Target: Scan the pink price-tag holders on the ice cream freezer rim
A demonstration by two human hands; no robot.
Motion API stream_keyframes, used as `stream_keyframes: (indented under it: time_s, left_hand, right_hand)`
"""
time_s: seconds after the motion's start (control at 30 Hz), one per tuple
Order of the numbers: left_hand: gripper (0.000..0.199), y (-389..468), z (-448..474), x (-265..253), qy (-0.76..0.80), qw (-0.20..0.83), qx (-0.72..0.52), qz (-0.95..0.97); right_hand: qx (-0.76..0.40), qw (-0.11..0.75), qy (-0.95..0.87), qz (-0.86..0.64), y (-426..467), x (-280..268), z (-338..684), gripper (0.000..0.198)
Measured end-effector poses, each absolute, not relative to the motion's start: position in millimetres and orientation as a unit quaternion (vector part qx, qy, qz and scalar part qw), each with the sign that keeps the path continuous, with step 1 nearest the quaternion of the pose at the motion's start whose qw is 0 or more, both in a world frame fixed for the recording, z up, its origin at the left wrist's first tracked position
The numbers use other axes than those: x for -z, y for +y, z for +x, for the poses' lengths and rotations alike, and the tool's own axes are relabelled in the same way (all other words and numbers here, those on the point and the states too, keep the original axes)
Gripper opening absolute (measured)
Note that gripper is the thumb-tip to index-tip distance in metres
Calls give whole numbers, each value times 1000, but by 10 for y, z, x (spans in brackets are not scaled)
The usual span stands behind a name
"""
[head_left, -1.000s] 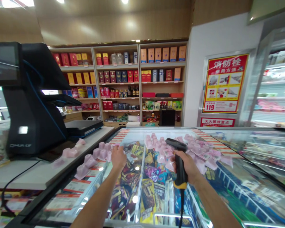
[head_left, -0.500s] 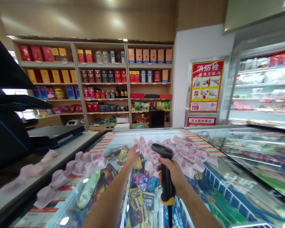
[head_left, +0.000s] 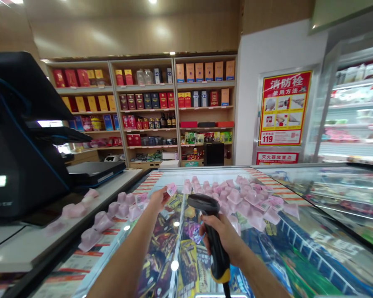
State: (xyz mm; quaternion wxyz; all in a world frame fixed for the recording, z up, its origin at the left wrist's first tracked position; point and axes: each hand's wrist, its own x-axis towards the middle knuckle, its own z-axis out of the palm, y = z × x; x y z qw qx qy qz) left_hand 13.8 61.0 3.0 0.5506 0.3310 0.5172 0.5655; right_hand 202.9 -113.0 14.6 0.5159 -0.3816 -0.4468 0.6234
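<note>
Poster [head_left: 285, 108] reads "119"; left hand [head_left: 158, 200] pinches labelled pink container [head_left: 172, 189], right hand [head_left: 229, 236] clamps scanner [head_left: 216, 248].

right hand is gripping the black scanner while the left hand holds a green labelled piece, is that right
Not quite: the labelled piece in the left hand is pink, not green, as the head view shows. The right hand is indeed gripping the black scanner.

Scanner [head_left: 218, 253]: black, yellow at handle base | Cups [head_left: 234, 196]: pale pink (printed labels [head_left: 276, 201] a deeper pink) | Freezer border strips [head_left: 262, 178]: orange-and-white stripes | Poster [head_left: 285, 108]: red, yellow, white lettering | Upper-shelf boxes [head_left: 199, 72]: orange over blue | Terminal [head_left: 27, 153]: black, blue trim
</note>
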Motion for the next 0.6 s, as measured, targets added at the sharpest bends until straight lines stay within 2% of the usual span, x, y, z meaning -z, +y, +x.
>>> stream_keyframes:
  time_s: [0.2,0.37,0.5,0.6]
  left_hand:
    - [30,451,5,-35,494,562,-588,306]
    - [29,437,29,60,516,531,-592,318]
    - [30,461,-7,179,573,450,-590,349]
    - [30,462,-73,259,623,337,-592,385]
  right_hand:
    - [-634,495,-473,-359,-1137,-118,1991,26]
    - [-631,502,-463,-368,-1119,-105,2015,27]
    - [-620,506,-454,-392,-1098,-108,2041,27]
    - [-596,510,-460,-417,-1082,-114,2043,26]
